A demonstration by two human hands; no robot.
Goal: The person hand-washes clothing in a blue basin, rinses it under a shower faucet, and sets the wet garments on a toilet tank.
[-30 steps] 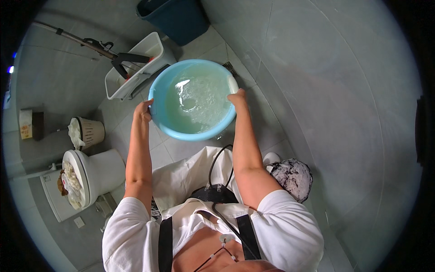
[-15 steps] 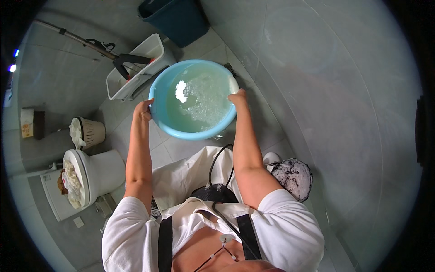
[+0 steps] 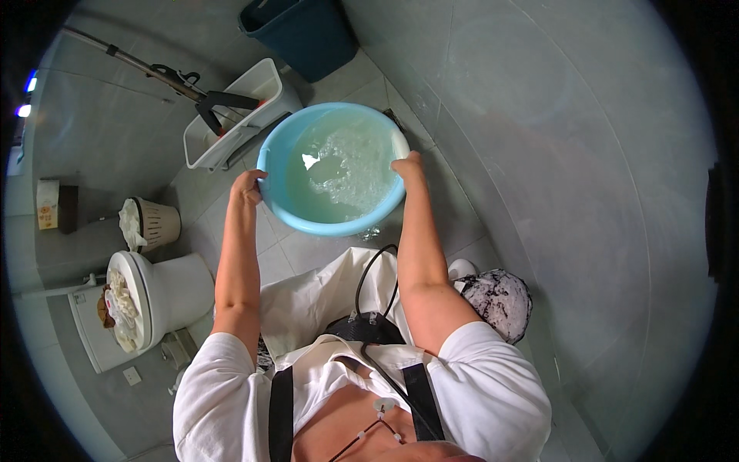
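A round light-blue basin [image 3: 327, 229] is held out in front of me with both arms stretched. Greenish, cloudy water [image 3: 339, 165] with bubbles on its surface fills much of it. My left hand [image 3: 247, 187] grips the left rim, its fingers partly hidden behind the wall of the basin. On the opposite side, my right hand [image 3: 409, 165] clasps the right rim with the thumb over the top edge. Below the near rim, a few clear drops or a splash [image 3: 370, 232] show against the floor.
A white mop bucket [image 3: 202, 154] with a mop [image 3: 173, 81] stands beyond the basin at left, near a dark teal bin [image 3: 300, 42]. At left are a white toilet [image 3: 181, 289] with cloths [image 3: 121, 304] on its lid and a slatted wastebasket [image 3: 159, 223]. A grey wall [image 3: 570, 154] runs along the right.
The basin has shifted very slightly to the right with both hands on it. Its water has moved, and the bright reflection on the surface has shrunk.
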